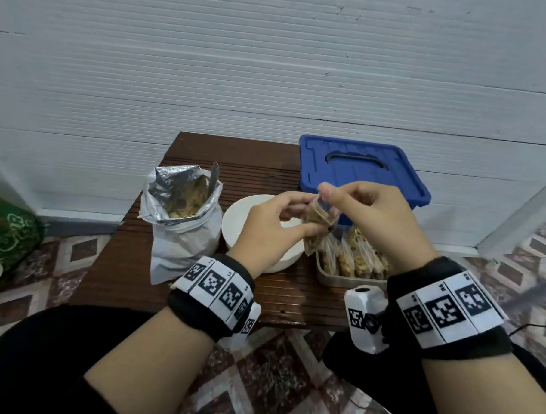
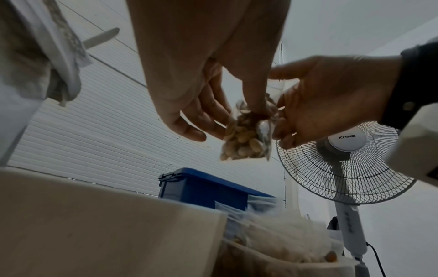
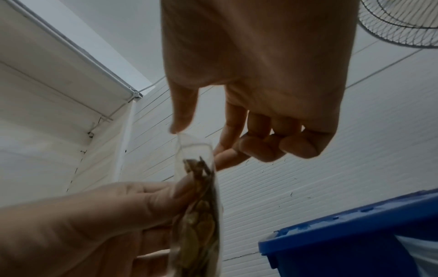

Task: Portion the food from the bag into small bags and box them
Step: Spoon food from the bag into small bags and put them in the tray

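Observation:
A small clear bag [image 1: 319,225] filled with pale nuts hangs tilted between my hands, above a white bowl [image 1: 235,222] and a clear box [image 1: 323,275]. My left hand [image 1: 308,214] grips the bag's filled body between thumb and fingers. My right hand [image 1: 332,201] pinches the bag's empty top strip with thumb and forefinger. From the left wrist view the small bag [image 2: 244,140] shows nuts packed in its lower half. In the right wrist view the small bag [image 3: 199,215] is edge-on. An open foil bag [image 1: 184,217] of food stands at the left, with a spoon handle [image 1: 214,178] sticking out.
The clear box holds several filled small bags [image 1: 352,259] standing upright. Behind it lies a blue lidded box [image 1: 357,168] against the white wall. All sit on a low dark wooden table [image 1: 127,269] over patterned floor. A standing fan [image 2: 343,161] is off to the right.

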`<state>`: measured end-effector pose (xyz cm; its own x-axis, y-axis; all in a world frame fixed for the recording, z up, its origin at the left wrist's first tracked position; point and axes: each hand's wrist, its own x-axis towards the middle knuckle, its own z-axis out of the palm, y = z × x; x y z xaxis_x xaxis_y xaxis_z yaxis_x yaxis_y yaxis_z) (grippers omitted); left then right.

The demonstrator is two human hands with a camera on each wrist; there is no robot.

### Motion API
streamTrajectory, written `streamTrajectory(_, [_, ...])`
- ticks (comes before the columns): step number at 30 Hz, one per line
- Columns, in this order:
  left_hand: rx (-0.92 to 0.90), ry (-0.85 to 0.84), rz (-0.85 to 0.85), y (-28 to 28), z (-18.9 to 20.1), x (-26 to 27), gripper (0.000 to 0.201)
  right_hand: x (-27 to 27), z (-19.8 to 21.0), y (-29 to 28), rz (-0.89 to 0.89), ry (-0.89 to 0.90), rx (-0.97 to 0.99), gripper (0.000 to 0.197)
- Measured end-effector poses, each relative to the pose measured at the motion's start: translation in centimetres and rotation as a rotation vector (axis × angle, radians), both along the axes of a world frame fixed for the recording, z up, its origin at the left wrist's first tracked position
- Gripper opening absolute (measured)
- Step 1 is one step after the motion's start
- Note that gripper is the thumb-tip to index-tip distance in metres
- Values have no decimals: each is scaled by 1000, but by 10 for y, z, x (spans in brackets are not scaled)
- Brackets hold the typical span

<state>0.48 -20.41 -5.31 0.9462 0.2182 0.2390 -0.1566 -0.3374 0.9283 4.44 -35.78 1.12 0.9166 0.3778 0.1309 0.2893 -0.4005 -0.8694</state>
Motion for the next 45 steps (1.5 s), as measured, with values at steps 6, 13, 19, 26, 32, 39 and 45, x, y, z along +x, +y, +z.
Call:
streamTrajectory(6, [0, 17, 55, 0, -1, 2, 42, 4, -6, 1, -67, -150, -197, 12])
streamTrajectory(13, [52, 101, 100, 9, -8, 5, 41, 36, -9, -18, -246, -141, -241, 13])
streamTrajectory(19, [84, 161, 174, 19, -14, 9, 34, 59, -40, -23, -370, -92, -296, 16])
streamTrajectory(26, [85, 206, 192, 22, -17, 9, 33, 62, -55, -26, -465, -105, -319, 18])
streamTrajectory(32, [82, 233, 199, 24, -14, 8, 32, 63, -54, -31, -440, -98, -361, 15])
streamTrajectory(39, [136, 254, 226, 30, -19, 8, 31, 62, -64, -26, -458, -116, -461, 21])
streamTrajectory(45, [416, 383, 179, 34, -29, 10, 48, 61, -62, -28, -534, -131, -403, 32])
